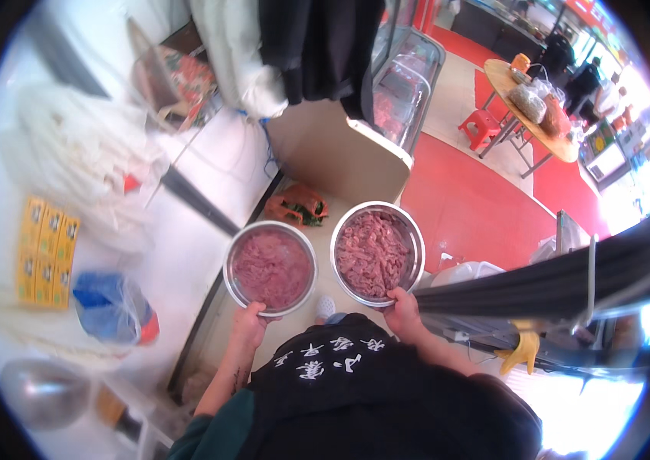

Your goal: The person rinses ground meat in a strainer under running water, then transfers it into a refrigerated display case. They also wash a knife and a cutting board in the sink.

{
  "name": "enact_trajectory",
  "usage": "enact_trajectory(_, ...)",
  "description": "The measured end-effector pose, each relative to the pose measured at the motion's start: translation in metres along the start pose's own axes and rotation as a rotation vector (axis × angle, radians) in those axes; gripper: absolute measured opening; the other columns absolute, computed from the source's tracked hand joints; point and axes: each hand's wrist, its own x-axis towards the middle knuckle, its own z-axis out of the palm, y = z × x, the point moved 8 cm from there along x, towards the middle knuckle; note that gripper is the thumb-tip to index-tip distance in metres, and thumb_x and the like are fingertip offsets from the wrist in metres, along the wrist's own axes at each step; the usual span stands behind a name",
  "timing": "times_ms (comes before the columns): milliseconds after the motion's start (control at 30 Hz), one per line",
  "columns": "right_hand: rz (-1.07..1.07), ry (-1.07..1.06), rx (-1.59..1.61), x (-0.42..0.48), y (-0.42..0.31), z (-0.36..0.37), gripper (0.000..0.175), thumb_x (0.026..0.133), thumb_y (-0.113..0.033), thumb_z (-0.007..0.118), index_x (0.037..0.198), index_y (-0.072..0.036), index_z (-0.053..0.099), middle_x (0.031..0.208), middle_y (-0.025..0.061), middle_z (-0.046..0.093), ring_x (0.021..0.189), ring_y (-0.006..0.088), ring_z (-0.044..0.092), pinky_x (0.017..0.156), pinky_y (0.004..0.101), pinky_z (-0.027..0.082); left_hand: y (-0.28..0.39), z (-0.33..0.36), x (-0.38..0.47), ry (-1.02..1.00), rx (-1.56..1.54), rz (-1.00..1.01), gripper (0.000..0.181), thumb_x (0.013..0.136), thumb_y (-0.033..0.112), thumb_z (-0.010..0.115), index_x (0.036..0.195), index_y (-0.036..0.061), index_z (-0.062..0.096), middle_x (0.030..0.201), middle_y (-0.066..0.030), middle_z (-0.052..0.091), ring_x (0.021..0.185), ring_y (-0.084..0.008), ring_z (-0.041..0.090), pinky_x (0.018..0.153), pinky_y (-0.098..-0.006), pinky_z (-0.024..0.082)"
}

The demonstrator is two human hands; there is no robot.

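Observation:
My left hand grips the near rim of a round stainless steel bowl, thumb over the edge. In that bowl lies raw red meat with a wet, glossy surface. A second steel bowl is held at its near rim by my right hand; strips of raw meat fill much of it. Both bowls are held up in front of my black apron, side by side with a small gap between them. The fingers under the rims are mostly hidden.
An orange plastic bag with green leaves lies on the floor beyond the bowls. A brown panel and a glass display case stand ahead. White plastic bags and yellow boxes are at left. A wooden table stands at upper right.

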Motion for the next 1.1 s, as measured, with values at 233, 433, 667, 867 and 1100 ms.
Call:
enact_trajectory(233,-0.255,0.144,0.152,0.015,0.061,-0.024,0.035,0.087,-0.002,0.051,0.120,0.005,0.056,0.100,0.0165,0.067,0.085,0.0336,0.070,0.070,0.0499,0.058,-0.031,-0.012,0.128,-0.253,0.136,-0.194,0.047,0.087,-0.001,0.053,0.133,-0.0128,0.049,0.122,-0.0257,0.064,0.094,-0.0406,0.071,0.067,-0.0505,0.063)
enact_trajectory(433,-0.395,0.352,0.204,0.041,0.084,-0.035,0.050,0.084,0.001,0.050,0.133,0.004,0.049,0.111,0.0170,0.065,0.086,0.0334,0.069,0.073,0.0476,0.058,-0.093,0.042,0.270,-0.276,0.104,-0.495,0.036,0.084,-0.003,0.053,0.119,-0.0131,0.054,0.103,-0.0251,0.066,0.085,-0.0387,0.070,0.070,-0.0524,0.061)
enact_trajectory(667,-0.533,0.665,0.243,0.034,0.111,-0.037,0.042,0.083,0.002,0.052,0.124,0.004,0.057,0.111,0.0112,0.065,0.094,0.0260,0.068,0.082,0.0410,0.057,-0.131,0.114,0.373,-0.426,0.244,-0.679,0.015,0.073,-0.007,0.058,0.088,-0.0034,0.056,0.088,-0.0150,0.058,0.079,-0.0334,0.063,0.080,-0.0517,0.057)
enact_trajectory(867,-0.733,0.715,0.361,0.041,0.092,0.021,0.048,0.083,-0.001,0.050,0.131,0.003,0.053,0.114,0.0145,0.067,0.096,0.0319,0.071,0.075,0.0477,0.060,-0.173,0.109,0.428,-0.426,0.476,-0.523,0.008,0.065,-0.005,0.059,0.068,0.0000,0.054,0.070,-0.0065,0.051,0.065,-0.0214,0.054,0.055,-0.0395,0.039)
enact_trajectory(1100,-0.797,0.796,0.350,0.076,0.012,-0.003,0.030,0.083,-0.001,0.053,0.113,0.002,0.057,0.097,0.0136,0.066,0.074,0.0291,0.067,0.060,0.0432,0.056,-0.193,0.105,0.449,-0.282,0.409,-0.600,0.016,0.062,-0.005,0.061,0.060,0.0059,0.050,0.064,-0.0039,0.048,0.060,-0.0210,0.051,0.060,-0.0374,0.044)
